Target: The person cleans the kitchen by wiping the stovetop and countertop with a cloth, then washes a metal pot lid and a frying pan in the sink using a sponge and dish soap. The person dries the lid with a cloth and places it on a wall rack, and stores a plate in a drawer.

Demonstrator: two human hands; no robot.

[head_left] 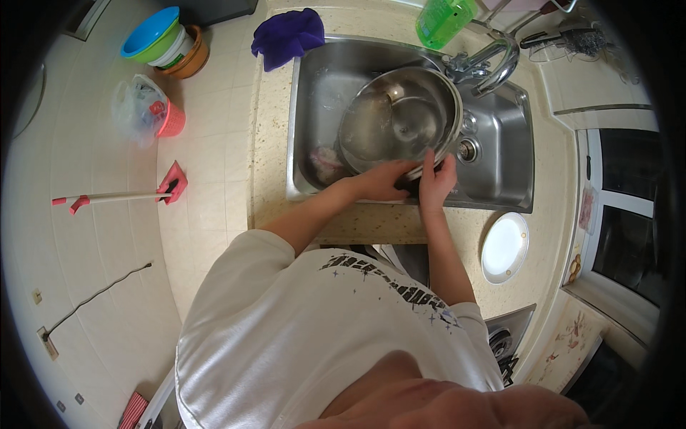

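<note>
A stainless steel bowl (423, 118) lies tilted in the large basin of a steel double sink (332, 80). Murky liquid seems to lie in its left part, though reflections blur this. Around the bowl's near rim, my right hand (437, 182) has its fingers and thumb on the metal. Just left of it, my left hand (383, 181) grips the same rim, with its fingertips partly hidden. A pale pinkish thing (327, 163), too blurred to name, rests in the basin's near left corner. The chrome faucet (498, 67) stands beyond the bowl on the right.
A purple cloth (288, 37) hangs over the counter's left edge. Behind the sink stands a green bottle (442, 21). An oval white plate (505, 248) lies on the counter at right. Stacked tubs (153, 35), a pink bin (172, 119) and a long-handled dustpan (172, 183) are at left.
</note>
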